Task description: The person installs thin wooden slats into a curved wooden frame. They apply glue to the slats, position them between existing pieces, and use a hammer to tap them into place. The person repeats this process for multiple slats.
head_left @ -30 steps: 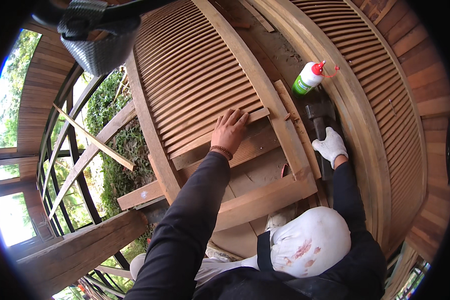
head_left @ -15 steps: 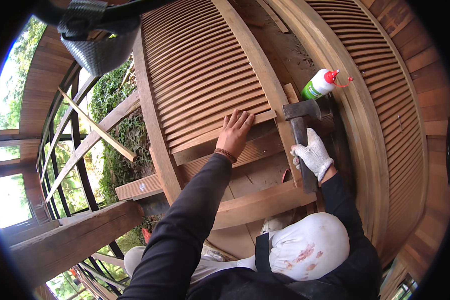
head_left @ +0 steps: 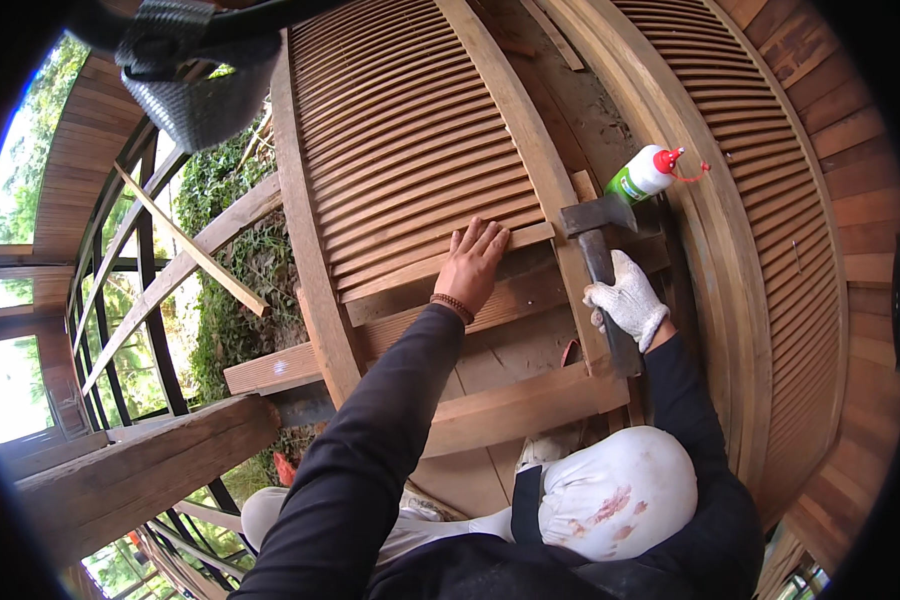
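My bare left hand (head_left: 472,265), with a beaded bracelet at the wrist, lies with its fingers stretched over the lowest wooden slat (head_left: 400,277) of a louvred panel (head_left: 400,130). My right hand (head_left: 626,300), in a white knitted glove, is wrapped round the dark handle of a hammer (head_left: 597,217). The hammer's broad metal head is at the panel's right side rail (head_left: 530,150), close to the slat's right end. Whether the head touches the wood I cannot tell. Below the slat is an open gap in the frame, bounded by a thick bottom rail (head_left: 525,410).
A white and green glue bottle (head_left: 642,176) with a red cap leans just beyond the hammer. Another louvred panel (head_left: 760,150) stands on the right. A ridged board (head_left: 280,368) passes under the frame, and a heavy beam (head_left: 150,480) lies at lower left.
The hammer in my right hand has tilted slightly, its head shifting a little left and its handle end moving right and up. My left hand stays on the slat.
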Motion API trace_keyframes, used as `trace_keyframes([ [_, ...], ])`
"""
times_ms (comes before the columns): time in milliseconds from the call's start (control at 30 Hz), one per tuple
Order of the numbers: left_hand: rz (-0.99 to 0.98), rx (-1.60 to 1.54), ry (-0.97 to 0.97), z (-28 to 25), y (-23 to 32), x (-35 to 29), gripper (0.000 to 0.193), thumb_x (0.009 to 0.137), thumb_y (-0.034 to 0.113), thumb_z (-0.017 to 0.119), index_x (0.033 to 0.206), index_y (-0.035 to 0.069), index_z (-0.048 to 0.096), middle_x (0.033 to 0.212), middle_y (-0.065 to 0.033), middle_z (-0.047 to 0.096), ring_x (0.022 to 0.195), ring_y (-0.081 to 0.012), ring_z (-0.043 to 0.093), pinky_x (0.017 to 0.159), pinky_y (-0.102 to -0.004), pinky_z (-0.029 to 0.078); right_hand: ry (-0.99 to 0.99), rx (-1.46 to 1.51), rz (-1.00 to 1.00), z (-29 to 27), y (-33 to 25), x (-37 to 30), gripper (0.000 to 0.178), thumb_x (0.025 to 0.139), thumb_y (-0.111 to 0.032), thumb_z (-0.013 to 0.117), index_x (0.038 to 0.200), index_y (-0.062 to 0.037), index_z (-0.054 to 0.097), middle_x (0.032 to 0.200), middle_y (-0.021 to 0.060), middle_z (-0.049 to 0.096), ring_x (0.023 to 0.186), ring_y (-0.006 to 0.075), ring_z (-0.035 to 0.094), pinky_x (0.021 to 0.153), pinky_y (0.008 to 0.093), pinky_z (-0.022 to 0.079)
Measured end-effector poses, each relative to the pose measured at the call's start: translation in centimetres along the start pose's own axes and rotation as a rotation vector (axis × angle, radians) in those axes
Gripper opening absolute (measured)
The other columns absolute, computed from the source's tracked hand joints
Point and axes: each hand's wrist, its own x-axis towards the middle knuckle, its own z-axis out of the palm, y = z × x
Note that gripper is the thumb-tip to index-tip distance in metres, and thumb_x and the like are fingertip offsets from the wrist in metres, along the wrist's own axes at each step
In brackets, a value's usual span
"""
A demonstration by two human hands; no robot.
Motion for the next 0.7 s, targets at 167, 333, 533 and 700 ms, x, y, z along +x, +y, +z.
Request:
trace_keyframes([
  [167, -0.004, -0.007, -0.002, 0.3, -0.4, 0.0, 0.052, 0.095, 0.005, 0.056, 0.147, 0.009, 0.052, 0.154, -0.0125, 0.051, 0.15, -0.0389, 0.037, 0.12, -0.0601, 0.033, 0.004, -0.074, -0.069, 0.9, 1.8, 0.5, 0.033, 0.084, -0.004, 0.068, 0.107, -0.0052, 0.045, 0.078, 0.009, 0.059, 0.052, 0.0167, 0.061, 0.046, 0.0347, 0.051],
  [333, -0.014, -0.005, -0.031, 0.1, -0.1, -0.1, 0.047, 0.098, 0.006, 0.054, 0.145, 0.009, 0.053, 0.154, -0.0124, 0.051, 0.15, -0.0381, 0.036, 0.119, -0.0595, 0.034, 0.019, -0.101, -0.04, 0.8, 0.8, 0.1, 0.032, 0.083, -0.004, 0.069, 0.104, -0.0043, 0.045, 0.08, 0.01, 0.059, 0.053, 0.0176, 0.062, 0.047, 0.0351, 0.051],
  [533, -0.019, -0.013, -0.051, 0.0, -0.1, 0.0, 0.052, 0.094, 0.002, 0.055, 0.145, 0.009, 0.053, 0.154, -0.0125, 0.051, 0.15, -0.0392, 0.036, 0.12, -0.0595, 0.034, 0.063, -0.012, -0.028, 0.9, 0.8, 0.1, 0.033, 0.084, -0.009, 0.07, 0.107, -0.0005, 0.047, 0.085, 0.0118, 0.062, 0.054, 0.019, 0.064, 0.047, 0.0363, 0.052],
  [700, -0.005, -0.027, -0.018, 0.2, -0.2, -0.4, 0.052, 0.092, 0.001, 0.057, 0.144, 0.009, 0.054, 0.153, -0.0125, 0.051, 0.15, -0.0399, 0.036, 0.119, -0.0599, 0.035, 0.021, -0.196, -0.099, 0.7, 0.3, 0.2, 0.035, 0.083, -0.006, 0.071, 0.108, -0.0003, 0.046, 0.079, 0.0099, 0.06, 0.05, 0.0191, 0.061, 0.046, 0.035, 0.051],
])
